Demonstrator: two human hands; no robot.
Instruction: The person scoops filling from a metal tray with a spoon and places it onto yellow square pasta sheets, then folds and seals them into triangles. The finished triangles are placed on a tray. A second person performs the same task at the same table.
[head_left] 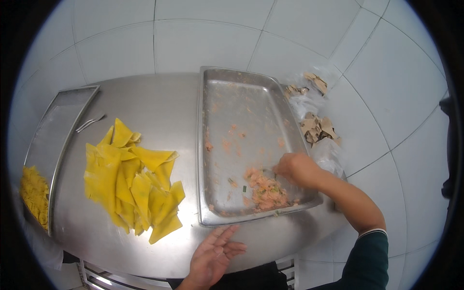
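Observation:
My right hand [296,169] is closed around a small metal utensil [268,173], its tip in a mound of pink minced filling [267,192]. Whether it is a spoon or a fork is hidden by the fingers and the filling. The mound, flecked with green, lies in the front right corner of a deep steel tray [232,108]. My left hand [212,256] is palm up just below the tray's front edge, fingers stretched out and nothing in it. To its left, a loose pile of thin yellow dough wrappers [133,186] lies on the steel table [159,94].
At the far left a shallow metal tray [65,116] holds yellow folded dough pieces [35,193] at its near end. A fork [90,123] lies beside it. Torn brown paper [316,129] and clear plastic bags [304,105] are right of the deep tray. A tiled wall [208,41] rises behind.

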